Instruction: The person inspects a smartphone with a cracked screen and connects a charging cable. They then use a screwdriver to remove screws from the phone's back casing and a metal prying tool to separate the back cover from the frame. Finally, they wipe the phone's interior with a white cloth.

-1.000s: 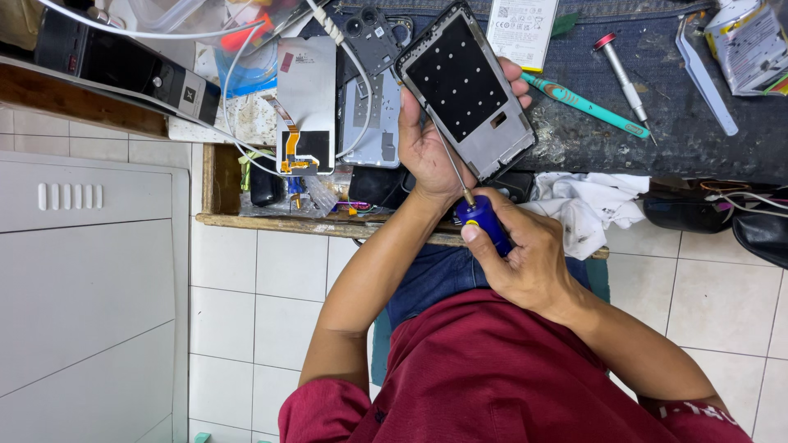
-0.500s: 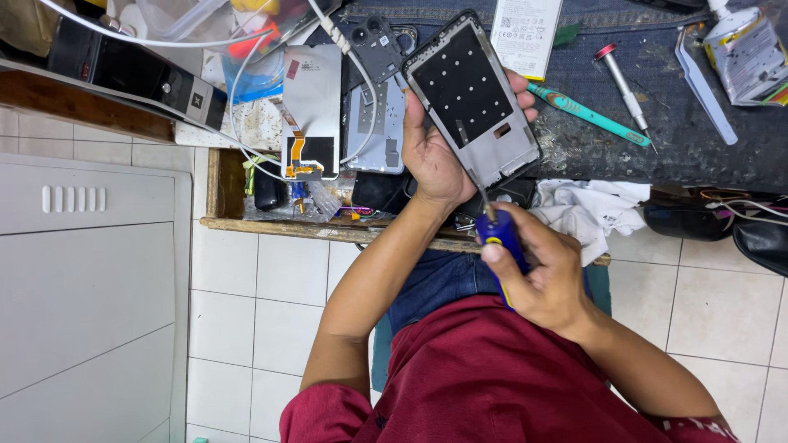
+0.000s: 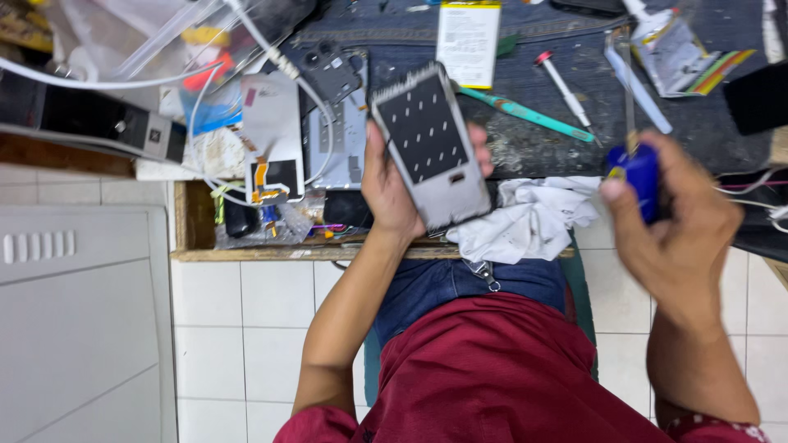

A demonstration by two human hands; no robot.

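Head view, left hand: I see my left hand [image 3: 394, 193] wrapped around the lower edge of a grey rectangular phone frame with a dark dotted inner panel [image 3: 431, 156], fingers curled behind it and thumb along its left side; the grip is closed on it.
Head view, phone frame: it is lifted just above the near edge of the dark cluttered tabletop [image 3: 525, 148], its long axis tilted, top end leaning left and away from me.
Head view, right hand: my right hand [image 3: 669, 226] is closed around the blue handle of a small screwdriver [image 3: 639, 176], whose thin metal shaft points up and away from me.
Head view, key relation: the frame lies to the left of the screwdriver, well apart from it; a crumpled white cloth [image 3: 533, 217] sits between the two hands at the tabletop edge. The left hand alone touches the frame; the shaft tip points away from it, not at it.
Head view, surroundings: a teal-handled tool [image 3: 529, 115] and a white pen-shaped tool with a red tip [image 3: 562, 86] lie on the tabletop beyond the frame; a white phone back cover with an orange flex strip [image 3: 275, 139] lies to the left.
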